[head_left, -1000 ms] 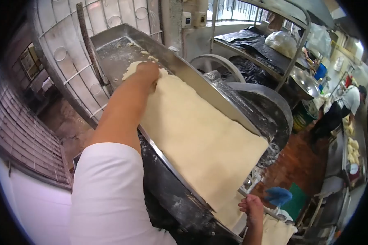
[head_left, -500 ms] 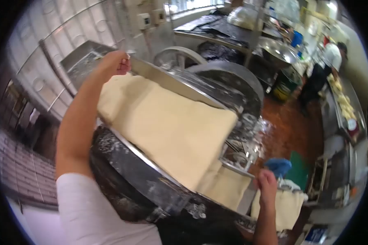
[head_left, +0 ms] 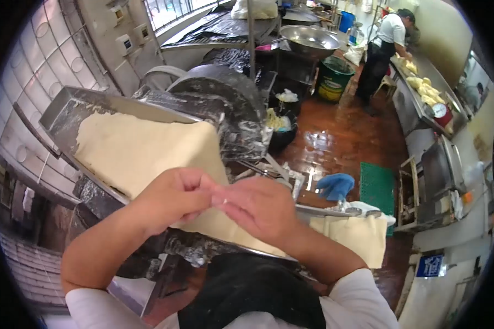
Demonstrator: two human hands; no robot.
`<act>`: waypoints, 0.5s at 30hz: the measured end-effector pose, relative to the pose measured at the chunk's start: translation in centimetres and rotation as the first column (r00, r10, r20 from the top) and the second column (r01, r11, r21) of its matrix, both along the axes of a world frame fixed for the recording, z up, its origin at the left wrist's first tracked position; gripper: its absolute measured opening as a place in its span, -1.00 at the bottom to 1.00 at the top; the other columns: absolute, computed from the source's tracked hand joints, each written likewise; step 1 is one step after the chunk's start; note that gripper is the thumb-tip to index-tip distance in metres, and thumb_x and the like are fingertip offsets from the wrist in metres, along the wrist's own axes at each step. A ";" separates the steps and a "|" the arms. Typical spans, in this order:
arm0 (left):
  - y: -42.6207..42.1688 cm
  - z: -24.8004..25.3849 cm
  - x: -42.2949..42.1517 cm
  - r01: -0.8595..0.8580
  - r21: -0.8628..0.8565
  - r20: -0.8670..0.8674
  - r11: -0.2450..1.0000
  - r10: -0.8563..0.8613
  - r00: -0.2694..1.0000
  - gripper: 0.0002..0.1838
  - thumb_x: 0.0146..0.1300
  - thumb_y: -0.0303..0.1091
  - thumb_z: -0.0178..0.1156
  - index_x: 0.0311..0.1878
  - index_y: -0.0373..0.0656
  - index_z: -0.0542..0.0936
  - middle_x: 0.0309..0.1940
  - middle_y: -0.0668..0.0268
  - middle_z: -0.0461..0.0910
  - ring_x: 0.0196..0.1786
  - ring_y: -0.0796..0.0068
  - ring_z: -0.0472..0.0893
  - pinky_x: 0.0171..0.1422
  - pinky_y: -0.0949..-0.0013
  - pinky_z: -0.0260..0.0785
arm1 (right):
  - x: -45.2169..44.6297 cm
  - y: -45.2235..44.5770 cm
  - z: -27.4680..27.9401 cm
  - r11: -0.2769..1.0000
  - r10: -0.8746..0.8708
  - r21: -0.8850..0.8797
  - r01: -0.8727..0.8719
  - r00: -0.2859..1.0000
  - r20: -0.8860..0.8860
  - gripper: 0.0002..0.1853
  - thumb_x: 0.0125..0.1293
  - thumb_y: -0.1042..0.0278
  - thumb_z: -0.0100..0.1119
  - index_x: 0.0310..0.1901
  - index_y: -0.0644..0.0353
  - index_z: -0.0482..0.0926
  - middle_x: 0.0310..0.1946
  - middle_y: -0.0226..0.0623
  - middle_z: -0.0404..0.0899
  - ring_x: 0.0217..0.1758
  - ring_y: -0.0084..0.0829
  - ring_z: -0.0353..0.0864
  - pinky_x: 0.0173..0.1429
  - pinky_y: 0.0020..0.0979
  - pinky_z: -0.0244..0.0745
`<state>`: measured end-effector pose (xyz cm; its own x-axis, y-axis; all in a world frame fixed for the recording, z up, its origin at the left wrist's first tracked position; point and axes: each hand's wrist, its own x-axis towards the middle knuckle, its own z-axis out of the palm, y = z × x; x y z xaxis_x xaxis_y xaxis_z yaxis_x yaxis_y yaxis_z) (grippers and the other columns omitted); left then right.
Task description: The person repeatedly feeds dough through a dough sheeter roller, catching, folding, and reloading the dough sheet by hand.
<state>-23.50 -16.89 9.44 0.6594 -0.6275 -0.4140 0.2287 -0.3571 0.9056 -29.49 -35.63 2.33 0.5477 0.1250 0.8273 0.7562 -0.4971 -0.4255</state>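
Note:
My left hand (head_left: 175, 198) and my right hand (head_left: 266, 209) meet at the fingertips above a wide sheet of pale dough (head_left: 142, 147). Both are closed in a pinch. A tiny whitish bit shows between the fingertips, too small to name. The dough lies in a long metal trough (head_left: 66, 104) of a floury machine and slopes down beneath my hands. Part of it is hidden behind them. On the right, another flap of dough (head_left: 359, 237) hangs over a metal edge.
A flour-dusted round drum (head_left: 217, 82) stands behind the trough. A green bucket (head_left: 333, 79), a blue cloth (head_left: 335, 186) and a green mat (head_left: 376, 186) are to the right. Farther back a person (head_left: 384, 52) works at a counter holding several dough pieces (head_left: 425, 90).
My left hand has come back from the trough's far end, and my right hand has moved in from the right; they now meet. The view has turned to the right.

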 end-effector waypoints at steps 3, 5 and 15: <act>-0.4 2.0 -2.3 0.053 0.089 -0.107 0.995 -0.044 0.993 -0.56 0.22 -0.40 0.23 0.17 -0.25 0.48 -0.42 0.36 0.57 -0.51 0.72 0.40 -0.45 0.62 0.23 | -1.5 -1.7 1.1 0.999 -0.028 -0.024 0.029 0.999 0.046 -0.90 0.08 0.32 0.34 -0.36 0.06 0.66 -0.43 -0.38 0.60 -0.42 -0.33 0.59 -0.33 -0.38 0.47; 0.4 2.3 -5.2 0.103 -0.155 -0.107 0.983 -0.120 0.987 -0.39 0.20 -0.45 0.25 0.33 -0.23 0.29 -0.29 0.28 0.58 -0.42 0.69 0.45 -0.37 0.58 0.29 | -2.1 -4.7 3.0 0.995 -0.092 -0.035 0.094 0.995 0.045 -0.93 0.11 0.33 0.29 -0.40 0.09 0.63 -0.45 -0.36 0.59 -0.43 -0.32 0.58 -0.32 -0.35 0.45; 6.7 -12.4 -14.1 -0.057 -0.200 -0.530 0.978 -0.059 0.846 -0.46 0.23 -0.51 0.15 0.31 -0.19 0.35 -0.06 0.24 0.58 -0.14 0.60 0.52 -0.08 0.53 0.35 | 12.8 -20.8 -10.7 0.785 -0.596 -0.092 0.613 0.707 -0.380 -0.53 0.16 0.24 0.24 0.11 0.22 0.49 -0.12 -0.17 0.62 -0.11 -0.26 0.62 0.04 -0.38 0.48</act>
<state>-37.62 -10.18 -2.98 0.3743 -0.7352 -0.5652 0.6939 -0.1822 0.6966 -16.70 -56.43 -8.42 0.7561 -0.3669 0.5420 0.0801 -0.7700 -0.6330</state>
